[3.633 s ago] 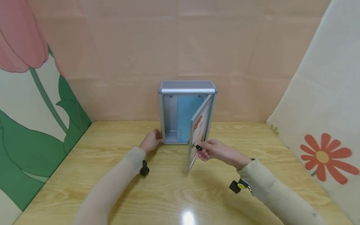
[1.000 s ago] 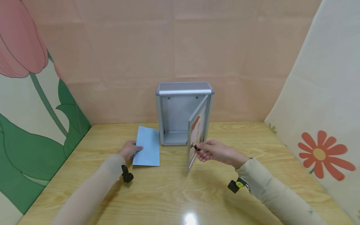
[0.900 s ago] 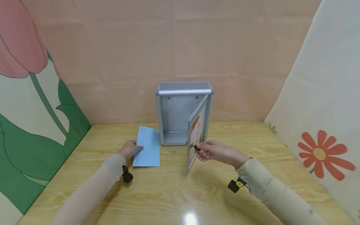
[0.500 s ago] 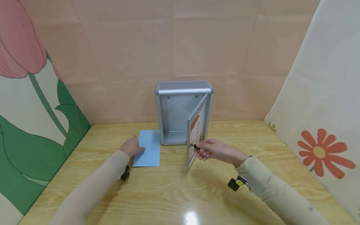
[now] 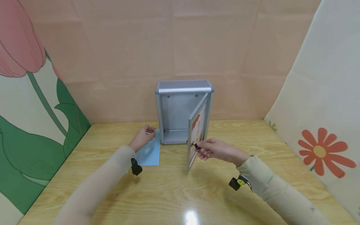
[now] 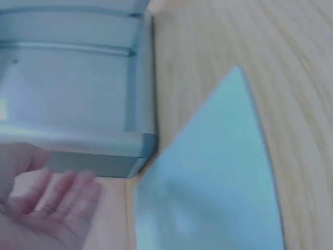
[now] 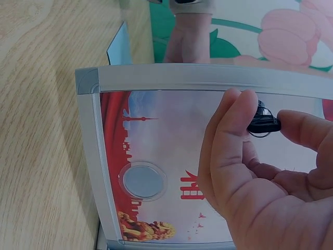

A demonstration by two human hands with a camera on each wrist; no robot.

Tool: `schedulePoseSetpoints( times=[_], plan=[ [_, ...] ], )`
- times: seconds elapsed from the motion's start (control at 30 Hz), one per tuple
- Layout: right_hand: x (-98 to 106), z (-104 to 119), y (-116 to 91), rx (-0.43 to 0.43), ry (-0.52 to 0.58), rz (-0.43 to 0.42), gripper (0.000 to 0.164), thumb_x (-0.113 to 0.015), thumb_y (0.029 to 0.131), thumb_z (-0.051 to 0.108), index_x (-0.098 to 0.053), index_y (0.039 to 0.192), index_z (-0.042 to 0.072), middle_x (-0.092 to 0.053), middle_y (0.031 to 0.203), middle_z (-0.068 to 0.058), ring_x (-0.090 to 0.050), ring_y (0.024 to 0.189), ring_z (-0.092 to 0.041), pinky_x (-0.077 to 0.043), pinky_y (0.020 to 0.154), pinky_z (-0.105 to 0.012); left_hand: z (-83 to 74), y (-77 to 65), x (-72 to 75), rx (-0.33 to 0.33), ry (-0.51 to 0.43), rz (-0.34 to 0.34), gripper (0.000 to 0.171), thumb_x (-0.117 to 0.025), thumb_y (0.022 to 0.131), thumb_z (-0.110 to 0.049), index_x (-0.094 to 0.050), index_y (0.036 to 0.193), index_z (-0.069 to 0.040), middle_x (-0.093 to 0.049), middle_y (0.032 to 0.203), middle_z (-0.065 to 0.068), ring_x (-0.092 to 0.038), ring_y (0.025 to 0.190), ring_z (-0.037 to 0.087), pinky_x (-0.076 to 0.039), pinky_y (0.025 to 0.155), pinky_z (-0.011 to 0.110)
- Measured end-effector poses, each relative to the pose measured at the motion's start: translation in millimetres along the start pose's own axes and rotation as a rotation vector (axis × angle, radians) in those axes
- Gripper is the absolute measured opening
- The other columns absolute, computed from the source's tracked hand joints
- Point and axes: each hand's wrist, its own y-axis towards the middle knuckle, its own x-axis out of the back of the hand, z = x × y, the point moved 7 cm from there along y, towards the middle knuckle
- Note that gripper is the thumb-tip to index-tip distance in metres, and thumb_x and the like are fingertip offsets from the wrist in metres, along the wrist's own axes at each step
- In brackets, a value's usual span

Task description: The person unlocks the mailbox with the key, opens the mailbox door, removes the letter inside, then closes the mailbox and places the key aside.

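Observation:
A silver metal letter box [image 5: 184,85] stands at the back of the table, its hinged door [image 5: 197,126] swung out towards me and its inside bare. My right hand [image 5: 217,150] pinches a black-headed key [image 7: 263,124] in the door's lock between thumb and fingers. To the left of the box a light blue envelope [image 5: 152,154] lies flat on the table. Over its upper left part is my left hand [image 5: 142,137], hiding some of it. In the left wrist view the left hand's fingers [image 6: 73,198] are relaxed beside the box, nothing held.
The wood-grain table [image 5: 168,193] runs back to a peach cloth backdrop [image 5: 126,62]. A tulip-print panel [image 5: 28,150] borders it on the left, a flower-print cloth [image 5: 323,118] on the right. The door's printed face has a round window [image 7: 143,181].
The envelope went from inside the box to the table on its left, carried by my left hand. That hand has let go and shifted right, towards the box. The right hand stays on the key.

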Motion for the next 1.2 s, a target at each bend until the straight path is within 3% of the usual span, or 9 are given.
schedulePoseSetpoints(
  times=[0.07, 0.13, 0.37, 0.57, 0.83, 0.93, 1.2],
  plan=[
    [1, 1, 0, 0.001, -0.007, 0.0, 0.046, -0.041, 0.105, 0.023, -0.048, 0.118, -0.021, -0.065, 0.087, -0.003, -0.061, 0.075, -0.008, -0.055, 0.072, -0.022, -0.1, 3.0, -4.3, 0.03, -0.18, 0.016, 0.032, -0.056, 0.097, -0.009, -0.05, 0.125, 0.006, -0.058, 0.121, 0.022, -0.059, 0.11, 0.035, -0.052, 0.091, 0.042],
    [1, 2, 0, 0.005, -0.017, -0.003, 0.046, -0.041, 0.105, 0.023, -0.048, 0.118, -0.021, -0.065, 0.087, -0.002, -0.062, 0.076, -0.008, -0.055, 0.073, -0.022, 0.3, 5.4, -6.4, 0.042, -0.237, 0.002, 0.033, -0.058, 0.096, -0.009, -0.05, 0.125, 0.005, -0.057, 0.122, 0.022, -0.058, 0.112, 0.035, -0.05, 0.093, 0.042],
    [0, 3, 1, -0.002, -0.029, -0.003, 0.048, -0.041, 0.105, 0.023, -0.046, 0.121, -0.022, -0.065, 0.089, -0.005, -0.062, 0.077, -0.008, -0.055, 0.073, -0.022, 1.3, 13.7, -10.0, 0.041, -0.206, -0.061, 0.03, -0.062, 0.094, -0.011, -0.054, 0.12, 0.001, -0.06, 0.117, 0.018, -0.06, 0.106, 0.032, -0.051, 0.088, 0.04],
    [-1, 4, 2, 0.005, -0.036, 0.008, 0.05, -0.041, 0.105, 0.024, -0.046, 0.12, -0.023, -0.065, 0.089, -0.004, -0.061, 0.077, -0.008, -0.054, 0.073, -0.022, -2.2, 15.6, -12.9, 0.041, -0.166, -0.061, 0.027, -0.064, 0.093, -0.012, -0.055, 0.116, -0.002, -0.061, 0.114, 0.016, -0.061, 0.103, 0.03, -0.053, 0.084, 0.039],
    [-4, 7, 5, 0.01, -0.042, 0.002, 0.047, -0.039, 0.105, 0.021, -0.047, 0.12, -0.022, -0.065, 0.092, -0.006, -0.062, 0.08, -0.009, -0.055, 0.075, -0.023, 0.1, 16.8, -14.1, 0.041, -0.182, -0.06, 0.024, -0.065, 0.093, -0.016, -0.057, 0.112, -0.005, -0.061, 0.11, 0.013, -0.062, 0.099, 0.027, -0.054, 0.082, 0.037],
    [-12, 11, 13, 0.016, -0.019, -0.006, 0.044, -0.038, 0.105, 0.018, -0.046, 0.121, -0.022, -0.064, 0.094, -0.006, -0.062, 0.084, -0.01, -0.055, 0.079, -0.024, 1.9, 15.8, -13.0, 0.038, -0.201, -0.062, 0.023, -0.065, 0.093, -0.015, -0.057, 0.112, -0.004, -0.06, 0.11, 0.013, -0.063, 0.099, 0.027, -0.055, 0.083, 0.036],
    [-26, 20, 56, 0.0, 0.197, -0.067, 0.038, -0.036, 0.105, 0.011, -0.042, 0.127, -0.019, -0.065, 0.095, -0.008, -0.064, 0.084, -0.012, -0.054, 0.083, -0.025, -0.3, 14.2, -15.5, 0.036, -0.271, -0.064, 0.024, -0.064, 0.094, -0.012, -0.057, 0.113, 0.0, -0.061, 0.11, 0.016, -0.065, 0.098, 0.028, -0.056, 0.084, 0.034]
  ],
)
